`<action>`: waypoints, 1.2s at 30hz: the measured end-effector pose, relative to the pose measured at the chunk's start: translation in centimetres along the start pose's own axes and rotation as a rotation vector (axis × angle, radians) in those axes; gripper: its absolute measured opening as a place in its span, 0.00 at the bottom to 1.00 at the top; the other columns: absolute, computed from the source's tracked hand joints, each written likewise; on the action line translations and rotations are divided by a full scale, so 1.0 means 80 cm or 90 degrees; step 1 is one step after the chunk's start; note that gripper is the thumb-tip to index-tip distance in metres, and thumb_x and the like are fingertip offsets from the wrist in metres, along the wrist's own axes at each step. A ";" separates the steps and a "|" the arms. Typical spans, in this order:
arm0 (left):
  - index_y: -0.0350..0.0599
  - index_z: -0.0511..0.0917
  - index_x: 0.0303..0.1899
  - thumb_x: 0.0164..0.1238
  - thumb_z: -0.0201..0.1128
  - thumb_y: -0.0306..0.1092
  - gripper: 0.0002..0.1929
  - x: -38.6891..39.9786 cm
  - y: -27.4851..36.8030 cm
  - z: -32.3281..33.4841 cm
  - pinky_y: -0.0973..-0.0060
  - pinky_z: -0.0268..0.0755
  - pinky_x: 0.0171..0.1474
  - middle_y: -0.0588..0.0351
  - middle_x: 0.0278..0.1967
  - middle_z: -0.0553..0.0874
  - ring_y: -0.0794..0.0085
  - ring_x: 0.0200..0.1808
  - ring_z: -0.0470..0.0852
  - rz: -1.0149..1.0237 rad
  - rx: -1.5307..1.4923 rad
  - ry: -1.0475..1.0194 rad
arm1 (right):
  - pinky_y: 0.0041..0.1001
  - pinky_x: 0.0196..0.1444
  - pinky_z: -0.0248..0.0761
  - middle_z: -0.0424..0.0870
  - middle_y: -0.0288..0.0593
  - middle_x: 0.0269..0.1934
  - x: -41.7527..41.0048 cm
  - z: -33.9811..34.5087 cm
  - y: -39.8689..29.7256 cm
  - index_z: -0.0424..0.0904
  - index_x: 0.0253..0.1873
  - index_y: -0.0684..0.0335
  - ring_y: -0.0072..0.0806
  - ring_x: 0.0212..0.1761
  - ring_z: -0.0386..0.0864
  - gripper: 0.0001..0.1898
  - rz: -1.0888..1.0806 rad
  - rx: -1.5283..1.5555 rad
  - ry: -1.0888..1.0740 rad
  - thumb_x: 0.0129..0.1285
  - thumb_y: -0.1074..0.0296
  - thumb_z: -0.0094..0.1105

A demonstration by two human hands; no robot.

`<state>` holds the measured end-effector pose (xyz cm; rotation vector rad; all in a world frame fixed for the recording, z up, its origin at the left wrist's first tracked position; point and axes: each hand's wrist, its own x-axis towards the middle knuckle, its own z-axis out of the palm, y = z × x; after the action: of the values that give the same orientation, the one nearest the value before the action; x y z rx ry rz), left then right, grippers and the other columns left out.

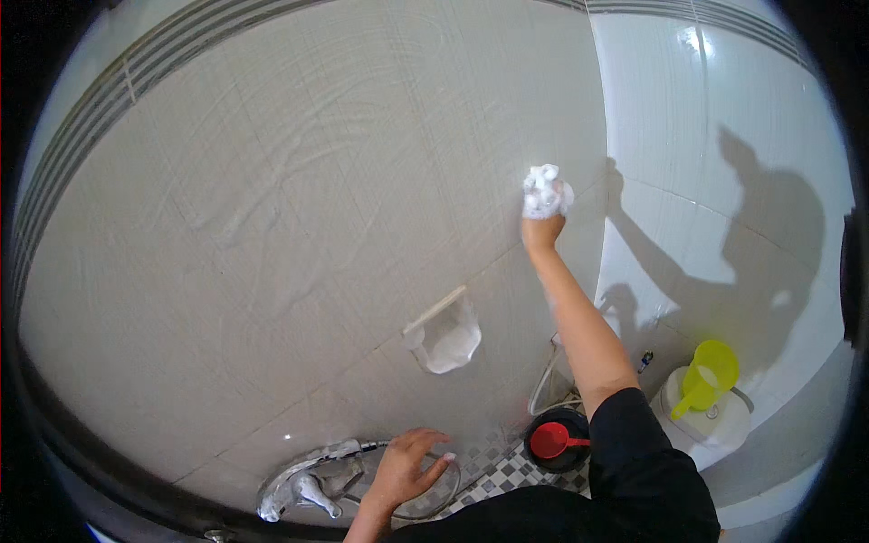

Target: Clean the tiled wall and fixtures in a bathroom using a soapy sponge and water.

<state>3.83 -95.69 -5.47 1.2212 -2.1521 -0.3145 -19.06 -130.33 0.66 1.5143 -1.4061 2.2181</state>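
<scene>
My right arm reaches out to a light grey tiled wall. Thick white foam covers much of my right hand, which presses a foam-covered pad to the wall close to the corner; the foam hides most of the fingers and the pad. Lower down, my left hand is empty, its fingers apart, near a flexible shower hose. Left of it, a chrome mixer tap and a shower handset carry white suds. Curved wet streaks run across the wall.
A small wall-mounted shelf juts out below my right hand. A red dipper rests in a black bucket on the checkered floor. A yellow-green dipper sits on a white toilet tank. A pale hose hangs nearby.
</scene>
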 end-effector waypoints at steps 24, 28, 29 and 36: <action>0.40 0.77 0.40 0.53 0.67 0.32 0.13 0.012 -0.012 0.020 0.63 0.72 0.45 0.47 0.39 0.82 0.51 0.42 0.80 -0.041 0.027 -0.085 | 0.45 0.51 0.64 0.75 0.51 0.40 -0.224 -0.049 0.053 0.66 0.53 0.63 0.48 0.45 0.73 0.20 -0.236 0.137 -0.237 0.58 0.59 0.53; 0.40 0.77 0.40 0.53 0.67 0.32 0.13 0.009 -0.014 0.018 0.63 0.71 0.46 0.47 0.40 0.82 0.51 0.43 0.80 -0.074 -0.006 -0.076 | 0.40 0.47 0.66 0.75 0.50 0.41 -0.171 -0.043 0.148 0.71 0.46 0.62 0.44 0.45 0.73 0.11 -0.124 0.006 -0.213 0.62 0.66 0.47; 0.40 0.77 0.40 0.53 0.67 0.31 0.13 0.009 -0.015 0.019 0.63 0.71 0.46 0.47 0.39 0.82 0.51 0.43 0.80 -0.073 0.005 -0.072 | 0.39 0.47 0.66 0.75 0.49 0.42 -0.153 -0.040 0.173 0.70 0.48 0.63 0.43 0.45 0.73 0.12 -0.103 -0.067 -0.129 0.63 0.66 0.46; 0.40 0.77 0.41 0.54 0.66 0.32 0.13 0.010 -0.017 0.024 0.63 0.71 0.47 0.46 0.39 0.82 0.51 0.43 0.80 -0.101 0.000 -0.080 | 0.41 0.55 0.65 0.74 0.53 0.51 -0.226 -0.017 0.121 0.65 0.56 0.65 0.50 0.55 0.69 0.19 0.154 -0.193 0.000 0.65 0.59 0.47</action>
<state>3.26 -97.28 -7.33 1.4082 -2.1637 -0.4702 -16.31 -127.92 -19.55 1.3025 -1.9115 2.0007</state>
